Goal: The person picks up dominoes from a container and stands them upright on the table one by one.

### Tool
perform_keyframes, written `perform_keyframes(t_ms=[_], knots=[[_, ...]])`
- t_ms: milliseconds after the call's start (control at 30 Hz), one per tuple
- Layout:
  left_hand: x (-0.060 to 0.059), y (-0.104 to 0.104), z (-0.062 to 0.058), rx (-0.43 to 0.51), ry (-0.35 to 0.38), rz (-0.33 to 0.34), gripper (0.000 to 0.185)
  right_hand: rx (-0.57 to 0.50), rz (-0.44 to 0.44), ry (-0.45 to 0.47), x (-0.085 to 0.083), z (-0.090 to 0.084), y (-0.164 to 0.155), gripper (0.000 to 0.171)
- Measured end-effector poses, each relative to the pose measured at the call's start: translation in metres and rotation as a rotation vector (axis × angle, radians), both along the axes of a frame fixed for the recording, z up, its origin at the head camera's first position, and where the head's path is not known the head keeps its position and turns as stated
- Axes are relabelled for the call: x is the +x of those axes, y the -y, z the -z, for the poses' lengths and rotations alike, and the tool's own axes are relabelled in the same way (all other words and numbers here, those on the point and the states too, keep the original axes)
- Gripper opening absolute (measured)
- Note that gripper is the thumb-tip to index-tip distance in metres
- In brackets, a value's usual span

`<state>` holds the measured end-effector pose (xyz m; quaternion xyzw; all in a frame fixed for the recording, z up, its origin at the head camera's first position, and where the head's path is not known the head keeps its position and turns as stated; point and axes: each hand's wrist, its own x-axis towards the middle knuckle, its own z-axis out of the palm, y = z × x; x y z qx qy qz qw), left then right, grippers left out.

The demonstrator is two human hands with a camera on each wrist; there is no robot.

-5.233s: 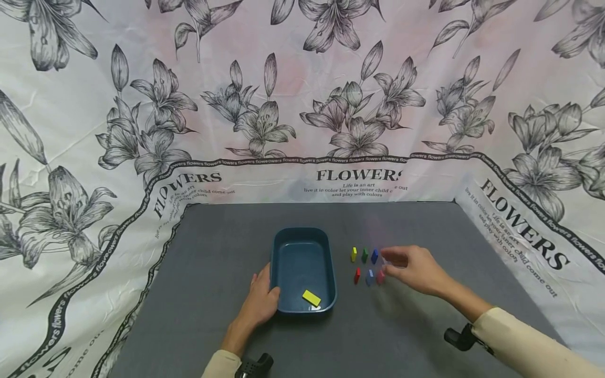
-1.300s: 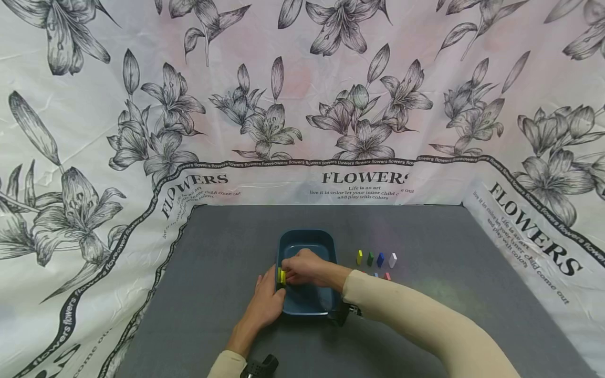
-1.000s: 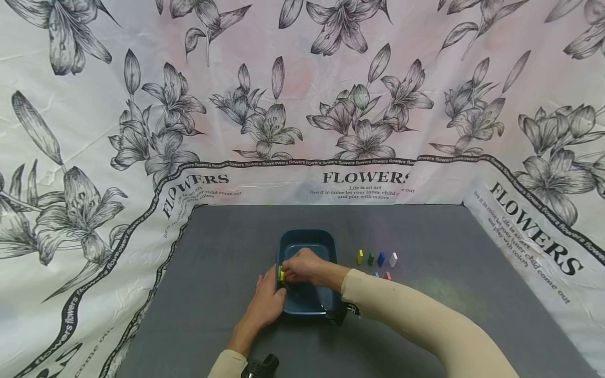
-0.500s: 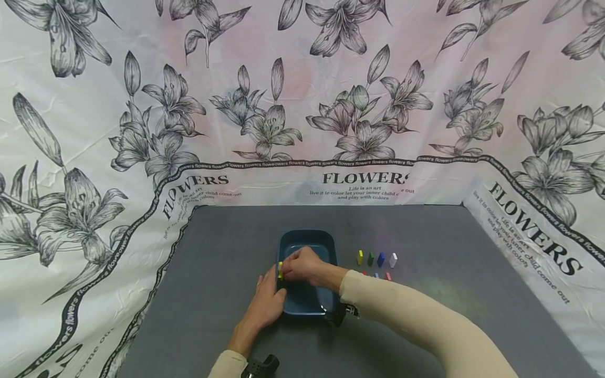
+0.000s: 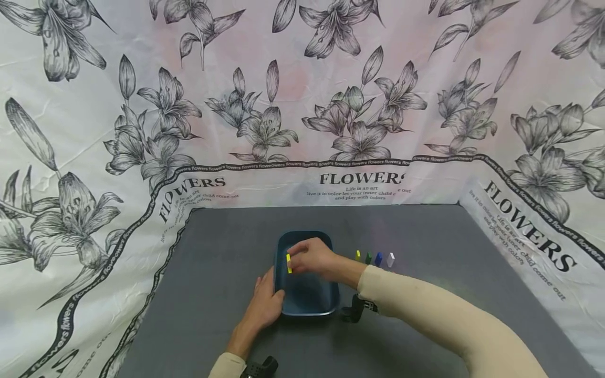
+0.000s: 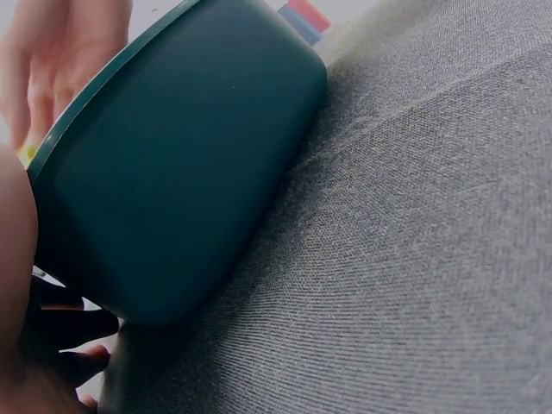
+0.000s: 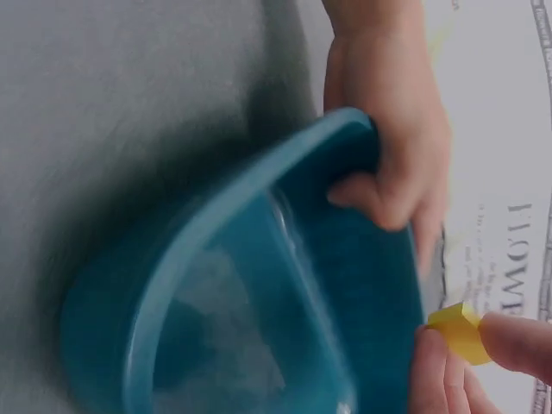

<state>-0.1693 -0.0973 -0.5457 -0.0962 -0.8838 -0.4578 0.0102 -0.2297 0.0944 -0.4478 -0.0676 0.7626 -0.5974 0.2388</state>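
A dark blue tray (image 5: 326, 304) sits mid-table on the grey cloth. My left hand (image 5: 269, 302) grips its left rim, thumb hooked over the edge; the right wrist view shows that left hand (image 7: 388, 147) on the tray (image 7: 216, 285). My right hand (image 5: 294, 262) hovers over the tray's far left part and pinches a small yellow block (image 5: 289, 263) upright between thumb and fingers. The same yellow block (image 7: 461, 332) shows against my fingertips (image 7: 517, 341). The left wrist view shows the tray's outer wall (image 6: 172, 172).
A row of small blocks stands right of the tray: yellow (image 5: 357, 255), green (image 5: 368, 258), blue (image 5: 378, 258), white (image 5: 390, 259). My right forearm hides whatever lies nearer. A floral cloth backdrop (image 5: 302, 105) walls the back and both sides of the grey table (image 5: 425, 231).
The yellow block, once lying in the tray, is now pinched in my right hand, which came over from the block row. Over the last second it rose from the tray's left rim.
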Motion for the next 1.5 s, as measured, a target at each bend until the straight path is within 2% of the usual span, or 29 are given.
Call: perform_keyframes(t_ms=[100, 233, 333, 433, 600, 667, 767, 933, 1067, 1167, 1233, 1500], knots=[[0.001, 0.001, 0.003, 0.030, -0.034, -0.006, 0.069, 0.018, -0.027, -0.037, 0.003, -0.014, -0.017, 0.042], [-0.001, 0.002, 0.010, 0.060, -0.089, 0.004, 0.069, 0.050, -0.017, -0.075, 0.008, -0.033, -0.041, 0.040], [-0.006, 0.004, 0.022, 0.059, -0.091, 0.004, 0.069, 0.082, 0.002, -0.106, 0.012, -0.045, -0.061, 0.038], [-0.009, 0.004, 0.029, 0.049, -0.069, -0.004, 0.069, 0.144, 0.025, -0.149, 0.016, -0.055, -0.083, 0.037], [0.001, 0.003, 0.011, 0.043, -0.051, 0.019, 0.068, 0.202, 0.092, -0.199, 0.027, -0.061, -0.122, 0.038], [0.005, 0.002, 0.005, 0.039, -0.060, 0.024, 0.068, 0.216, 0.129, -0.210, 0.033, -0.059, -0.136, 0.037], [0.006, 0.002, 0.004, 0.056, -0.071, 0.025, 0.069, 0.254, 0.171, -0.238, 0.044, -0.056, -0.156, 0.035], [0.003, 0.003, 0.009, 0.089, -0.102, 0.042, 0.070, 0.332, 0.218, -0.353, 0.060, -0.043, -0.187, 0.032], [-0.003, 0.004, 0.022, 0.076, -0.144, 0.039, 0.070, 0.379, 0.251, -0.449, 0.068, -0.026, -0.208, 0.031], [-0.008, 0.004, 0.031, 0.052, -0.149, 0.027, 0.070, 0.404, 0.263, -0.478, 0.073, -0.011, -0.221, 0.031], [-0.010, 0.004, 0.034, 0.042, -0.140, 0.024, 0.070, 0.421, 0.265, -0.487, 0.075, 0.000, -0.229, 0.030], [-0.007, 0.005, 0.029, 0.033, -0.114, 0.015, 0.069, 0.445, 0.254, -0.526, 0.071, 0.042, -0.245, 0.026]])
